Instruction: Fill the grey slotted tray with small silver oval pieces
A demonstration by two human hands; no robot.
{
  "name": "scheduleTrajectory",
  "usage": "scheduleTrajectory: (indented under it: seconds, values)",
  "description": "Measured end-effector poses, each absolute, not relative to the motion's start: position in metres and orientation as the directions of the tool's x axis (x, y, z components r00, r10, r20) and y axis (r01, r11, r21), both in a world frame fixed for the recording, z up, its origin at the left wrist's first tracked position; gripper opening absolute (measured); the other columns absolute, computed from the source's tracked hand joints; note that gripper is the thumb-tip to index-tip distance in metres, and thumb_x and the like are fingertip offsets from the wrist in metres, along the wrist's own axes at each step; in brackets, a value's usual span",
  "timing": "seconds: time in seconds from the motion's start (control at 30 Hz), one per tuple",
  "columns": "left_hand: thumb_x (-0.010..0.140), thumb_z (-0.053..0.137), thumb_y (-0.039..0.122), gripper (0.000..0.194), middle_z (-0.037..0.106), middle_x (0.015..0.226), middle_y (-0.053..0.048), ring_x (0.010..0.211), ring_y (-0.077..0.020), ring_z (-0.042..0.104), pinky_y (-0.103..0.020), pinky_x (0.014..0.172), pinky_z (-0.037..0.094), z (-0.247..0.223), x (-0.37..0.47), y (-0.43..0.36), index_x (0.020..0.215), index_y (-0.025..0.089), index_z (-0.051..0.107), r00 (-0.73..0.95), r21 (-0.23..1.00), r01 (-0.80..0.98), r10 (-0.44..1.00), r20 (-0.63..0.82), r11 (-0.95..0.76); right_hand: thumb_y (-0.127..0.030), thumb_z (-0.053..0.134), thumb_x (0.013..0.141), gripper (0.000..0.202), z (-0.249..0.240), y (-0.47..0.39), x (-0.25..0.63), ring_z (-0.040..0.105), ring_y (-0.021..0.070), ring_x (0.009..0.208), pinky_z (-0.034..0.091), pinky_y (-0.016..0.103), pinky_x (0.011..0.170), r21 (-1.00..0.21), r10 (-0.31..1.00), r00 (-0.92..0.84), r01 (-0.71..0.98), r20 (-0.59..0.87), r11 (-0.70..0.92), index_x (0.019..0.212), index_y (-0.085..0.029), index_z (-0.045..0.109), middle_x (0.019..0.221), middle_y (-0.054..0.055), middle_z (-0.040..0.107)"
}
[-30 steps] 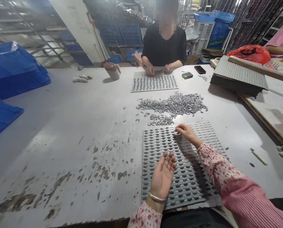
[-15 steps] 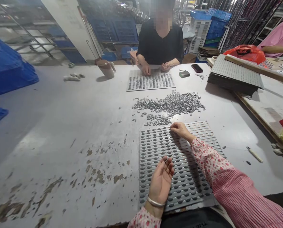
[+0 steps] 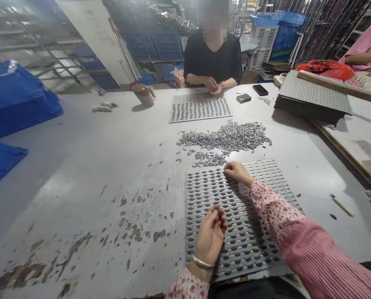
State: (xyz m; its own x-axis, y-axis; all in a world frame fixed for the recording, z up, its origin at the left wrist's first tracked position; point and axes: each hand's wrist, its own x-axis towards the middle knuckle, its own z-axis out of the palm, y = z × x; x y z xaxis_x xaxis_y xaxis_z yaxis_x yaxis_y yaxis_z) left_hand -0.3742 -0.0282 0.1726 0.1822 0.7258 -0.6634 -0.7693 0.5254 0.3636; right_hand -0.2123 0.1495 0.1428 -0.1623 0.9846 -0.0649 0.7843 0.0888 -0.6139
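A grey slotted board [image 3: 201, 199] lies near the table's front edge, its left and middle rows filled with dark leaf-shaped pieces. My left hand [image 3: 211, 236] rests palm up over the board, fingers curled, with a small piece at the thumb and fingertips. At the board's upper middle, my right hand [image 3: 237, 171] has its thumb and fingers pressed together on the rows; what they hold is hidden. Just beyond the board is a pile of loose grey pieces [image 3: 235, 136], with a smaller cluster [image 3: 208, 159] in front of it.
Across the table a person in black [image 3: 213, 56] holds both hands together above another board [image 3: 201, 109]. A mug [image 3: 143, 95], a phone [image 3: 260, 89], a green box [image 3: 243, 98] and stacked boards [image 3: 313, 97] stand farther back. A small knife [image 3: 342, 205] lies right; blue bags [image 3: 20, 97] left.
The view has shifted slightly, moving the table's contents rightward. My left fingers have curled inward a little. The person across has brought one hand from the far board to the other hand.
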Motion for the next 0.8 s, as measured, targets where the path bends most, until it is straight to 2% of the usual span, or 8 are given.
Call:
scheduleTrajectory:
  seconds: [0.1, 0.2, 0.27, 0.3, 0.47, 0.6, 0.7, 0.8]
  values:
    - [0.076, 0.061, 0.023, 0.026, 0.062, 0.087, -0.006, 0.07, -0.0131, 0.059, -0.026, 0.064, 0.048, 0.164, -0.405, 0.007, 0.101, 0.018, 0.059, 0.123, 0.679, -0.536, 0.842, -0.526, 0.503, -0.023, 0.048, 0.083, 0.017, 0.147, 0.14, -0.206, 0.056, 0.0143, 0.073, 0.039, 0.023, 0.066, -0.615, 0.992, -0.121, 0.781, 0.021, 0.109, 0.084, -0.017, 0.064, 0.079, 0.003, 0.065]
    - [0.074, 0.061, 0.029, 0.03, 0.062, 0.088, -0.006, 0.073, -0.0152, 0.058, -0.028, 0.068, 0.047, 0.166, -0.444, 0.067, 0.102, 0.018, 0.059, 0.008, 0.941, 0.076, 0.944, -0.331, 0.33, -0.027, 0.046, 0.086, 0.02, 0.138, 0.129, -0.195, 0.054, 0.0169, 0.077, 0.037, 0.026, 0.071, -0.516, 0.983, -0.082, 0.842, 0.165, 0.157, 0.082, -0.016, 0.062, 0.08, 0.006, 0.063]
    - [0.075, 0.058, 0.032, 0.033, 0.061, 0.09, -0.006, 0.076, -0.0167, 0.057, -0.03, 0.072, 0.045, 0.171, -0.464, 0.11, 0.106, 0.019, 0.057, 0.029, 0.785, 0.603, 0.98, -0.199, 0.141, -0.028, 0.046, 0.087, 0.021, 0.126, 0.122, -0.19, 0.052, 0.0177, 0.078, 0.035, 0.027, 0.072, -0.452, 0.973, -0.102, 0.872, 0.205, 0.187, 0.079, -0.016, 0.061, 0.079, 0.007, 0.062]
    - [0.074, 0.058, 0.032, 0.035, 0.06, 0.091, -0.007, 0.078, -0.0182, 0.057, -0.032, 0.075, 0.044, 0.174, -0.47, 0.129, 0.106, 0.019, 0.057, 0.045, 0.727, 0.679, 0.983, -0.179, 0.101, -0.028, 0.046, 0.087, 0.021, 0.119, 0.119, -0.19, 0.051, 0.0177, 0.077, 0.034, 0.028, 0.072, -0.436, 0.971, -0.12, 0.877, 0.208, 0.202, 0.078, -0.016, 0.06, 0.079, 0.007, 0.061]
    - [0.067, 0.065, 0.039, 0.048, 0.056, 0.106, -0.012, 0.096, -0.0276, 0.052, -0.039, 0.085, 0.037, 0.172, -0.447, 0.179, 0.111, 0.021, 0.057, 0.208, 0.543, 0.835, 0.966, -0.153, -0.094, -0.031, 0.045, 0.089, 0.021, 0.103, 0.106, -0.204, 0.049, 0.0175, 0.08, 0.031, 0.028, 0.073, -0.435, 0.962, -0.162, 0.866, 0.219, 0.245, 0.081, -0.018, 0.058, 0.084, 0.006, 0.059]
    - [0.062, 0.07, 0.041, 0.062, 0.044, 0.128, -0.012, 0.117, -0.0346, 0.036, -0.046, 0.095, 0.027, 0.146, -0.407, 0.188, 0.119, 0.028, 0.052, 0.369, 0.47, 0.84, 0.92, -0.13, -0.271, -0.031, 0.045, 0.089, 0.019, 0.105, 0.095, -0.22, 0.047, 0.0175, 0.081, 0.03, 0.029, 0.073, -0.452, 0.962, -0.145, 0.86, 0.23, 0.237, 0.082, -0.018, 0.057, 0.084, 0.005, 0.058]
    - [0.07, 0.064, 0.038, 0.048, 0.039, 0.132, -0.009, 0.123, -0.032, 0.027, -0.048, 0.099, 0.021, 0.127, -0.397, 0.201, 0.116, 0.03, 0.053, 0.415, 0.486, 0.817, 0.902, -0.122, -0.31, -0.031, 0.048, 0.088, 0.017, 0.104, 0.089, -0.227, 0.047, 0.0176, 0.082, 0.03, 0.029, 0.074, -0.465, 0.965, -0.125, 0.857, 0.229, 0.221, 0.082, -0.018, 0.057, 0.085, 0.005, 0.058]
    - [0.078, 0.056, 0.032, 0.027, 0.044, 0.123, -0.01, 0.121, -0.0288, 0.031, -0.046, 0.098, 0.025, 0.115, -0.402, 0.219, 0.104, 0.026, 0.058, 0.374, 0.589, 0.775, 0.918, -0.135, -0.23, -0.033, 0.05, 0.087, 0.017, 0.102, 0.087, -0.233, 0.046, 0.0179, 0.083, 0.03, 0.03, 0.075, -0.467, 0.971, -0.107, 0.862, 0.215, 0.198, 0.081, -0.018, 0.057, 0.083, 0.004, 0.057]
